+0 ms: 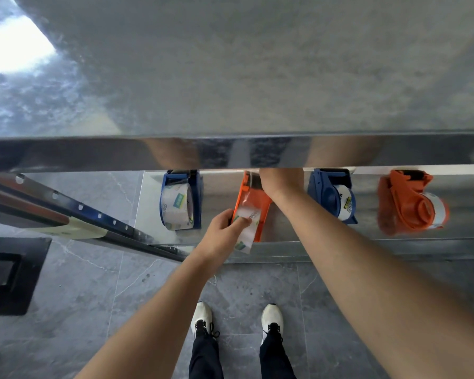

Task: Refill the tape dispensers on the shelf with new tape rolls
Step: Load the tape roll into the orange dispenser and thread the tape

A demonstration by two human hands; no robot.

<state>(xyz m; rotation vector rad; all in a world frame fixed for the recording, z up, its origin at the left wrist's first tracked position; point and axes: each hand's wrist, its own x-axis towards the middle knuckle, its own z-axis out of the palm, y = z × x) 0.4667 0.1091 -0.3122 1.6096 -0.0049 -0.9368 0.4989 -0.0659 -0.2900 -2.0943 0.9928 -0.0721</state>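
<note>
Hands: left (225, 231) tight on tape roll (247, 237), right (281, 182) half behind shelf edge (93, 154), grip unclear.

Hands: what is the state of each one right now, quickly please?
Left hand: grips the tape roll at the orange dispenser.
Right hand: fingers hidden by the upper shelf; cannot tell.

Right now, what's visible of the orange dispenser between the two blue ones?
Orange dispenser: glossy plastic, lying on the metal shelf, far end hidden under the upper shelf's edge. A clear tape roll at its near end is gripped by the left hand. The right hand meets its far end, fingers hidden.
</note>
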